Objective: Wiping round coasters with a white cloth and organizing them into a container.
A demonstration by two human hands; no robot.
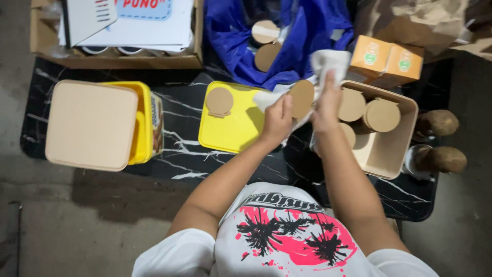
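Head view: the left hand (pixel 277 119) grips a round tan lid (pixel 302 98) while the right hand (pixel 326 102), just beside it, presses a white cloth (pixel 330 62) against it; a loose grip could drop the lid onto the bench (pixel 174 154).

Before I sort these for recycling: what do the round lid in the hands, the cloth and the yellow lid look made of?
Round lid: matte tan, probably cork or fibreboard. Cloth: soft white fabric, creased and bunched in the right hand. Yellow lid: smooth, slightly glossy, likely plastic. The left hand grips the round lid.
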